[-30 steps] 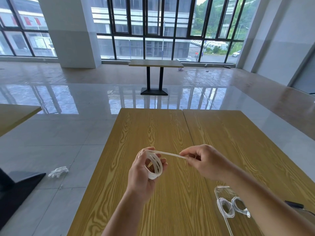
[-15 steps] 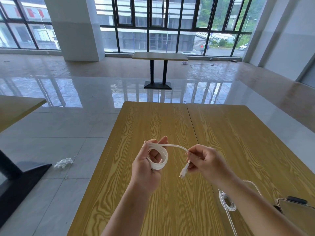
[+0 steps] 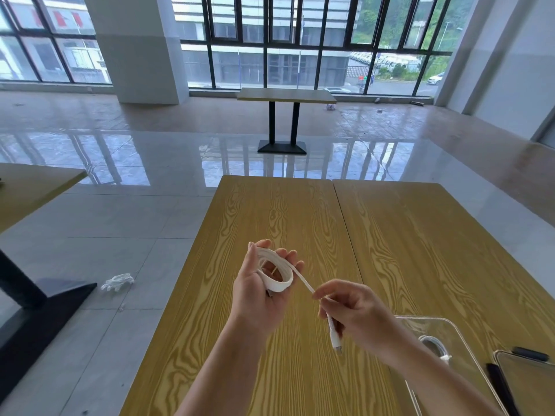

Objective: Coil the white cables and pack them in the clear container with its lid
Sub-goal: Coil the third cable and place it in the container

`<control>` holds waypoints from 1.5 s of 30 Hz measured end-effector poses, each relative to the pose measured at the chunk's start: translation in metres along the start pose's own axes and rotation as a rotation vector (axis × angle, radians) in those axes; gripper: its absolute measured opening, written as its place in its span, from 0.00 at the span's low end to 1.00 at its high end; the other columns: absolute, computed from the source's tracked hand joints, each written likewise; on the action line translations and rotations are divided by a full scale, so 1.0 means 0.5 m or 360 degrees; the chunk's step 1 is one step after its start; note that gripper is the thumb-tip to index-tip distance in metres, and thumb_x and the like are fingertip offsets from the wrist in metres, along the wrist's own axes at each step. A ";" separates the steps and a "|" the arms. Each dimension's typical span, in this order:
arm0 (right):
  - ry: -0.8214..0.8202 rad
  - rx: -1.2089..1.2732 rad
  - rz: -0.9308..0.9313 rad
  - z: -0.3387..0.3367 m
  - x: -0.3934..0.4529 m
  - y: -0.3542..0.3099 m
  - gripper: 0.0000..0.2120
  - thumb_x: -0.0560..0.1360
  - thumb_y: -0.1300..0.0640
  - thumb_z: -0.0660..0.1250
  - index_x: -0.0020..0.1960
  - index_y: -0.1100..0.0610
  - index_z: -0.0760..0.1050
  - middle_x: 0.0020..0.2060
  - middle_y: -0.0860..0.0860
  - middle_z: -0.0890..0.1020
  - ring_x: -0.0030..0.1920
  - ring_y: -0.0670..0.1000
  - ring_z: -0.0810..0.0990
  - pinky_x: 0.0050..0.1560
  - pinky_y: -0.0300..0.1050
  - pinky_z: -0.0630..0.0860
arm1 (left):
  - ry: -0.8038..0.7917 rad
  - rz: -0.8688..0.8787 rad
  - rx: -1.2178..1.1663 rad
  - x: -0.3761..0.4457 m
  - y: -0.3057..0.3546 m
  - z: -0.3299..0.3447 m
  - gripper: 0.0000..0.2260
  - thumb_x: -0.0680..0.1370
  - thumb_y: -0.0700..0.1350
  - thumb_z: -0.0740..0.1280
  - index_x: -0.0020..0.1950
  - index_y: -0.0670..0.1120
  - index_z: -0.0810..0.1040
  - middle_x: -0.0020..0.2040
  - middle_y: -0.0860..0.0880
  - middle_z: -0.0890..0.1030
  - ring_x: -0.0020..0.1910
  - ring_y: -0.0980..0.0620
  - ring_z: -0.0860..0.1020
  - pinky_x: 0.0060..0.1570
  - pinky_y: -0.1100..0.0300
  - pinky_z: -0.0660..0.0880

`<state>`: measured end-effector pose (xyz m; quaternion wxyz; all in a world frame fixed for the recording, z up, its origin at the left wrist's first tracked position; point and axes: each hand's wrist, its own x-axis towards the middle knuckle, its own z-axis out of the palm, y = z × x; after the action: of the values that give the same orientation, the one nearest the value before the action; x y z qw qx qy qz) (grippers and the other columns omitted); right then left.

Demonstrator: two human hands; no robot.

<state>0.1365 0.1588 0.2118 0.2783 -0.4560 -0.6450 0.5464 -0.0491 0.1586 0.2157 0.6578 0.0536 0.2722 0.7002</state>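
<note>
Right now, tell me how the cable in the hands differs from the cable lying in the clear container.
The cable in the hands is held above the table, its coil gripped by the left hand; the cable in the container lies untouched.
The held cable has a loose tail, with its plug end pinched by the right hand; the container's cable shows no such tail, though an arm partly hides it.
The held cable looks flat, like a ribbon.
Both are white and looped.

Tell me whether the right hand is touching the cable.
Touching. The head view shows the right hand pinching the cable near its plug end, while the left hand holds the coiled part.
</note>
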 end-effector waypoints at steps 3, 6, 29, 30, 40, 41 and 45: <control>-0.0117 0.0016 0.0014 0.001 -0.005 -0.011 0.16 0.81 0.64 0.62 0.47 0.49 0.86 0.38 0.49 0.85 0.34 0.48 0.79 0.37 0.42 0.78 | 0.0066 -0.0015 0.0001 0.004 0.001 0.003 0.13 0.81 0.54 0.64 0.51 0.45 0.79 0.39 0.43 0.81 0.39 0.44 0.84 0.44 0.41 0.81; -0.0267 0.0129 -0.0007 0.001 -0.011 -0.031 0.19 0.78 0.70 0.60 0.50 0.53 0.86 0.45 0.54 0.87 0.40 0.51 0.84 0.42 0.42 0.81 | 0.0101 -0.0025 0.0078 0.009 0.000 0.003 0.13 0.81 0.56 0.64 0.50 0.47 0.78 0.38 0.45 0.78 0.36 0.48 0.81 0.40 0.44 0.81; -0.0038 0.0248 -0.0348 -0.004 0.017 -0.136 0.09 0.75 0.66 0.73 0.52 0.56 0.78 0.40 0.60 0.87 0.37 0.56 0.86 0.38 0.45 0.83 | -0.0525 -0.0420 0.0761 -0.016 -0.012 -0.019 0.21 0.77 0.61 0.64 0.58 0.46 0.78 0.40 0.46 0.80 0.35 0.50 0.78 0.32 0.57 0.74; 0.0011 0.0263 -0.0334 -0.003 0.017 -0.133 0.11 0.74 0.66 0.73 0.54 0.57 0.77 0.39 0.60 0.87 0.36 0.56 0.85 0.37 0.45 0.82 | -0.0507 -0.0402 0.0719 -0.015 -0.012 -0.019 0.20 0.77 0.60 0.64 0.58 0.46 0.78 0.42 0.44 0.80 0.37 0.49 0.79 0.33 0.56 0.75; 0.0181 -0.0080 -0.0143 0.004 -0.008 -0.087 0.11 0.77 0.61 0.71 0.43 0.46 0.79 0.33 0.46 0.81 0.31 0.45 0.77 0.33 0.40 0.77 | -0.0264 -0.0127 -0.0108 -0.012 -0.010 -0.007 0.14 0.77 0.54 0.66 0.47 0.44 0.81 0.44 0.41 0.83 0.53 0.39 0.84 0.52 0.43 0.81; 0.0196 -0.0262 -0.0151 0.006 -0.010 -0.082 0.10 0.76 0.59 0.72 0.43 0.44 0.79 0.34 0.45 0.82 0.31 0.45 0.77 0.34 0.40 0.77 | -0.0217 -0.0116 -0.0156 -0.012 -0.009 -0.003 0.14 0.78 0.55 0.65 0.48 0.44 0.80 0.44 0.41 0.83 0.54 0.39 0.84 0.53 0.42 0.80; 0.0352 -0.0768 -0.0324 0.018 -0.012 -0.067 0.08 0.74 0.57 0.74 0.41 0.44 0.80 0.37 0.39 0.82 0.33 0.44 0.78 0.33 0.39 0.77 | -0.0110 -0.0118 -0.0191 -0.011 -0.007 0.008 0.15 0.82 0.57 0.59 0.53 0.46 0.75 0.45 0.43 0.84 0.54 0.42 0.84 0.56 0.44 0.78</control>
<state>0.1219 0.1499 0.2424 0.2837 -0.4989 -0.7646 0.2933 -0.0436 0.1544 0.2189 0.6944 0.0281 0.2088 0.6881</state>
